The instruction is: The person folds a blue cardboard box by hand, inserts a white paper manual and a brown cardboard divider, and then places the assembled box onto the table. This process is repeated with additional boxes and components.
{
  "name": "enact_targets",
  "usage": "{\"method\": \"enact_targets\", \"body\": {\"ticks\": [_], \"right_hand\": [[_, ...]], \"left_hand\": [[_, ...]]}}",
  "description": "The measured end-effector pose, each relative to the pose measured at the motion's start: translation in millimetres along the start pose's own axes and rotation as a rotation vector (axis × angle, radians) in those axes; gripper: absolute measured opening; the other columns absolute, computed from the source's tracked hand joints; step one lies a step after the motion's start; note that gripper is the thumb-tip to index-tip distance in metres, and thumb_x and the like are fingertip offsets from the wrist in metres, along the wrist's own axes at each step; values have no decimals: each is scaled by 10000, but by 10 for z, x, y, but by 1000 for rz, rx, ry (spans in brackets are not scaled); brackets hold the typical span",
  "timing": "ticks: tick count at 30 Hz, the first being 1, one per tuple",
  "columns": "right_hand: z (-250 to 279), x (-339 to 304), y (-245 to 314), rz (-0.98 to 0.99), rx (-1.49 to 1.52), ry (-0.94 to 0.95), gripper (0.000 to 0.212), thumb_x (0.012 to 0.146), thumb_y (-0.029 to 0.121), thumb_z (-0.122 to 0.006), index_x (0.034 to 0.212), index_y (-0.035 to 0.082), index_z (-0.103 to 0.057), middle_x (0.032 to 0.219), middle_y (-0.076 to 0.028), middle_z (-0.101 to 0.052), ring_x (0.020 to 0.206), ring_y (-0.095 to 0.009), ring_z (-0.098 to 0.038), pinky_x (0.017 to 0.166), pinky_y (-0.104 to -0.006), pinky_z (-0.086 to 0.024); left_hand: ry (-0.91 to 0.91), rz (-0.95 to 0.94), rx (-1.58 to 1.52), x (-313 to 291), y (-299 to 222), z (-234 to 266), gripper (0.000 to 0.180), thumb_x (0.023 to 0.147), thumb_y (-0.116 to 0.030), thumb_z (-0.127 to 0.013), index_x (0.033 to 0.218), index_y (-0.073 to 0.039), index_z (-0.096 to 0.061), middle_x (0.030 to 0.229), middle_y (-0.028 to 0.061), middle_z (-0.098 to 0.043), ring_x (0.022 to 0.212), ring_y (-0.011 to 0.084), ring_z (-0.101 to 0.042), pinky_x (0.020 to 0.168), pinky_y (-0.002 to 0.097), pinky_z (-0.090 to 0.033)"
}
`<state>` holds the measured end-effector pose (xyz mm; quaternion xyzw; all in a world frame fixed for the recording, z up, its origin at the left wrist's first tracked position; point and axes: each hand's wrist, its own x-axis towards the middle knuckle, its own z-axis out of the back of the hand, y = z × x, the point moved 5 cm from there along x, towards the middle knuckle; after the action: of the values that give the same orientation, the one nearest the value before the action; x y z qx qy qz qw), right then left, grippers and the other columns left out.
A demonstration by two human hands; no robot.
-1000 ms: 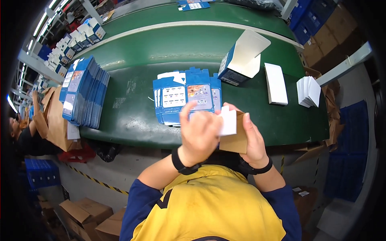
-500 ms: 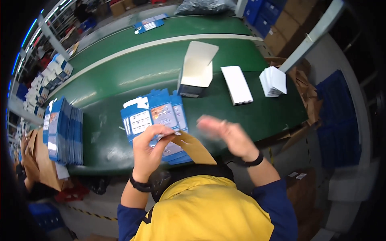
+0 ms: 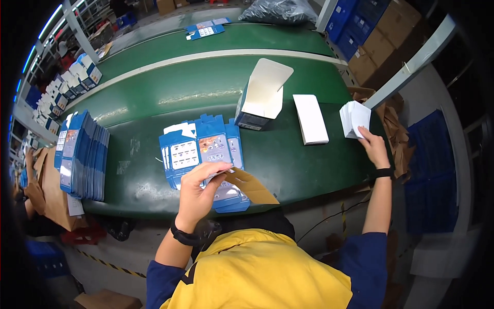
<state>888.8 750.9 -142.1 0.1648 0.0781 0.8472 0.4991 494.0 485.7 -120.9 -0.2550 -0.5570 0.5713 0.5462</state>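
From where I stand, the left hand [image 3: 198,191] pinches a brown card [image 3: 253,188] by one end, just below the centre of the frame, near the flat blue cartons [image 3: 215,147]. The right hand [image 3: 371,141] has its fingertips on the white paper stack [image 3: 354,117] at the right; whether they are closed on a sheet, I cannot tell. An uneven pull could spread these loose papers, and the card, held at one end only, could bend or slip.
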Motion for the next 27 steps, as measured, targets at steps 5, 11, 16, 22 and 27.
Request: {"method": "enact_targets", "body": {"ticks": [5,11,16,22,27], "right_hand": [[345,-14,220,-77,136,-326,184,863,96,-571,1022,20,-622,842,-218,-620,771,-354,-637,649,-352,-490],[-3,40,62,-6,-202,-362,140,832,119,-620,958,81,-666,938,-136,-656,806,-318,-639,699,-370,-513],[-15,62,-29,47,18,1,293,854,102,-588,1145,82,-605,1127,-162,-595,983,-343,-595,856,-353,-480],[287,161,31,10,46,-209,204,863,113,-579,1049,54,-641,894,-182,-657,803,-339,-645,705,-331,-496],[141,186,-50,-68,56,-96,166,830,147,-641,901,0,-670,786,-168,-660,701,-230,-656,667,-284,-489]], "left_hand": [[5,20,-26,-15,85,-97,265,770,100,-591,992,-25,-665,907,95,-672,838,192,-642,746,262,-489],[-3,27,-85,11,37,-191,267,769,105,-584,988,-26,-663,901,98,-667,824,193,-640,735,261,-484],[-14,18,36,-44,37,-85,267,767,105,-586,987,-24,-663,891,97,-666,819,196,-637,734,263,-483],[41,37,-45,-37,116,-208,256,798,94,-577,1016,-15,-655,913,78,-663,863,166,-630,753,252,-482],[38,42,-33,-22,89,-215,257,786,97,-582,1002,-20,-659,899,85,-664,839,179,-632,750,254,-482]]}}
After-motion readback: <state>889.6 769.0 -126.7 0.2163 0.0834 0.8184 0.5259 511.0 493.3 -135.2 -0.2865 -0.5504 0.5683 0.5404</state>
